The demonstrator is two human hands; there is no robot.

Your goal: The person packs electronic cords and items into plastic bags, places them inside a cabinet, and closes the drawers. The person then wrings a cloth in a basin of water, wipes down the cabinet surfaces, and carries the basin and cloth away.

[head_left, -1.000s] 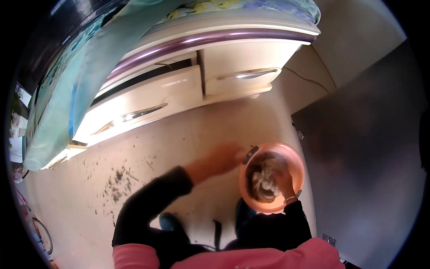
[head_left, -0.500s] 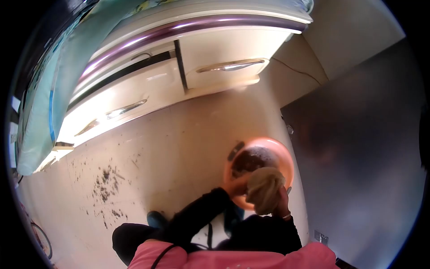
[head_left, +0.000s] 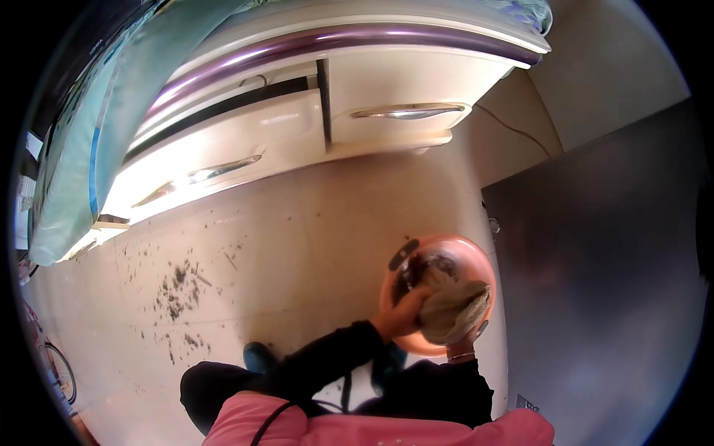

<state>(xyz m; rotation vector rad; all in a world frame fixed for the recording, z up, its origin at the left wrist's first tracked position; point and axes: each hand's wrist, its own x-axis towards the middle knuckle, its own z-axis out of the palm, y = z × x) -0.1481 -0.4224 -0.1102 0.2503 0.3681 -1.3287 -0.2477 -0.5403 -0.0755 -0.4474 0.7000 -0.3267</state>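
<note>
A wet, beige-grey cloth is bunched up over an orange basin on the floor. My left hand grips the cloth's left side, fingers wrapped round it. At the lower right of the cloth is my right hand, closed on it, its fingers mostly hidden behind the fabric. Dark, dirty water shows in the basin beyond the cloth. The basin has a grey handle piece on its rim.
Dark debris lies scattered on the floor at left. A white cabinet with drawers runs along the top, a green cloth hanging over it. A large dark panel stands at right. My shoe is below.
My left hand has come from outside the basin to the cloth. The cloth has been lifted out of the water and is now held in both hands, its shape turned since half a second ago.
</note>
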